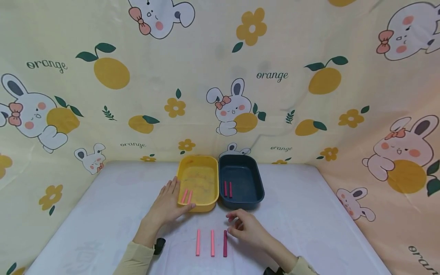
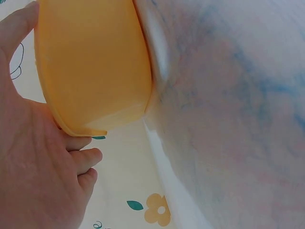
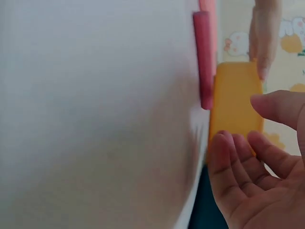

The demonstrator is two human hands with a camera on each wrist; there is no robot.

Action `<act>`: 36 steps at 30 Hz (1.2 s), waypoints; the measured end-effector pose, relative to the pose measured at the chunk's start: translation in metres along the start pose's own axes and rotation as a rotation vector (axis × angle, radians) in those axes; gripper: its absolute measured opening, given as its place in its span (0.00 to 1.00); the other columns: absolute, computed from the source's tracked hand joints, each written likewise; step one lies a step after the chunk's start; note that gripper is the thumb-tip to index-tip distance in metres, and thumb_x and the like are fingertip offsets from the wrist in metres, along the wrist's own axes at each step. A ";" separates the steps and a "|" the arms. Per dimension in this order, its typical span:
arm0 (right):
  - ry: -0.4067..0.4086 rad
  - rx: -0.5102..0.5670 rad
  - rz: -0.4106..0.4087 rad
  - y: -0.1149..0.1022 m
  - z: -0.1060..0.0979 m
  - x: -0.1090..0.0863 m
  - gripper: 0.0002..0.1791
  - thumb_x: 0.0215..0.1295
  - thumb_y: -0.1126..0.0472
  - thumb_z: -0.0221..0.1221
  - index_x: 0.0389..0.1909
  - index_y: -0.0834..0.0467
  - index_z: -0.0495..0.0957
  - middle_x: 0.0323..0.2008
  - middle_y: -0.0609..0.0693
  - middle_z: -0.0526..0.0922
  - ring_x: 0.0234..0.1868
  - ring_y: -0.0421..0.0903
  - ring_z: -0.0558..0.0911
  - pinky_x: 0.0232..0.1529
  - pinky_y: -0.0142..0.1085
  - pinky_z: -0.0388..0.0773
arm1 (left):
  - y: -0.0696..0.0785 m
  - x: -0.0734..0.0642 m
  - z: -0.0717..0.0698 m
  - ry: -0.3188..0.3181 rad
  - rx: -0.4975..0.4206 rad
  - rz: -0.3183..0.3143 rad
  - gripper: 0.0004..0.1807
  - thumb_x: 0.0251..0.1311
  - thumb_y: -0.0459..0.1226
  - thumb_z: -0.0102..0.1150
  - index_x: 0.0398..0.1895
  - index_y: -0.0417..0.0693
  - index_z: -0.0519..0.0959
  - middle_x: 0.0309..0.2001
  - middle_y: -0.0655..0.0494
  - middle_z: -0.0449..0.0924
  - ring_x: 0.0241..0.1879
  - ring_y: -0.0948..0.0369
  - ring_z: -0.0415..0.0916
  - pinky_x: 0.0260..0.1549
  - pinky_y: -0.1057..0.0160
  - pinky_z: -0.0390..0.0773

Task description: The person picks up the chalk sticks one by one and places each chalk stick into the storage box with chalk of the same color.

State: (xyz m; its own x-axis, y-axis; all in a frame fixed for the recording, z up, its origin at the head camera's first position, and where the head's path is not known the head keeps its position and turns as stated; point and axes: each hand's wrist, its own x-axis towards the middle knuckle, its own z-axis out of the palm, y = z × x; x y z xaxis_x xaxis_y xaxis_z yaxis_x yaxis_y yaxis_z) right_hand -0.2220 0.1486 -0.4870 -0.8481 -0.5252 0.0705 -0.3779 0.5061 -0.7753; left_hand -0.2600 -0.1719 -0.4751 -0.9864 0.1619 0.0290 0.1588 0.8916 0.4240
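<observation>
My left hand (image 1: 167, 204) rests against the front left corner of a yellow bin (image 1: 201, 208), fingers straight along its left rim and thumb at the front rim. Two light pink sticks (image 1: 190, 197) lie inside that bin. My right hand (image 1: 248, 230) hovers just right of a dark red stick (image 1: 225, 244) on the table, its fingers loosely bent. In the right wrist view its thumb and fingers (image 3: 231, 167) stand apart with nothing between them. Left of the dark red stick, two light pink sticks (image 1: 212, 244) lie roughly parallel to it.
A dark blue bin (image 1: 256, 183) stands right beside the yellow one, with two dark red sticks (image 1: 230, 190) in it. White cloth covers the table (image 1: 292, 198). A curtain (image 1: 220, 57) printed with rabbits and oranges encloses the back and sides.
</observation>
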 end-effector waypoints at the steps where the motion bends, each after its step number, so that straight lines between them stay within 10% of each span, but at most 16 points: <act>1: -0.019 -0.004 0.009 0.000 0.001 -0.001 0.21 0.65 0.62 0.70 0.57 0.62 0.79 0.46 0.51 0.81 0.39 0.40 0.80 0.40 0.29 0.82 | 0.000 0.000 0.000 0.000 -0.002 -0.002 0.65 0.62 0.69 0.60 0.82 0.31 0.45 0.84 0.37 0.39 0.82 0.40 0.40 0.80 0.42 0.44; 13: -0.138 -0.098 0.114 -0.007 0.010 -0.006 0.24 0.62 0.54 0.73 0.56 0.56 0.80 0.42 0.43 0.77 0.38 0.38 0.75 0.40 0.29 0.79 | 0.002 -0.001 -0.003 0.010 -0.007 0.019 0.64 0.62 0.68 0.60 0.82 0.30 0.45 0.83 0.36 0.39 0.82 0.39 0.40 0.80 0.42 0.44; 36: -0.123 -0.145 0.116 -0.010 0.019 -0.009 0.25 0.56 0.48 0.77 0.51 0.54 0.84 0.41 0.44 0.73 0.36 0.36 0.73 0.36 0.29 0.74 | -0.001 -0.002 0.001 0.009 0.013 0.017 0.66 0.60 0.72 0.57 0.82 0.30 0.46 0.83 0.36 0.41 0.82 0.39 0.41 0.80 0.41 0.46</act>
State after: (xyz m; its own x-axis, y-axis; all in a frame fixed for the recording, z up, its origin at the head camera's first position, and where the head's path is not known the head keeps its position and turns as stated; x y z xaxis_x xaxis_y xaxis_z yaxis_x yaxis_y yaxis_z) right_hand -0.2036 0.1351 -0.4912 -0.8407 -0.5326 -0.0980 -0.3371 0.6564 -0.6749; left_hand -0.2583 -0.1730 -0.4766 -0.9838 0.1737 0.0444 0.1764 0.8942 0.4115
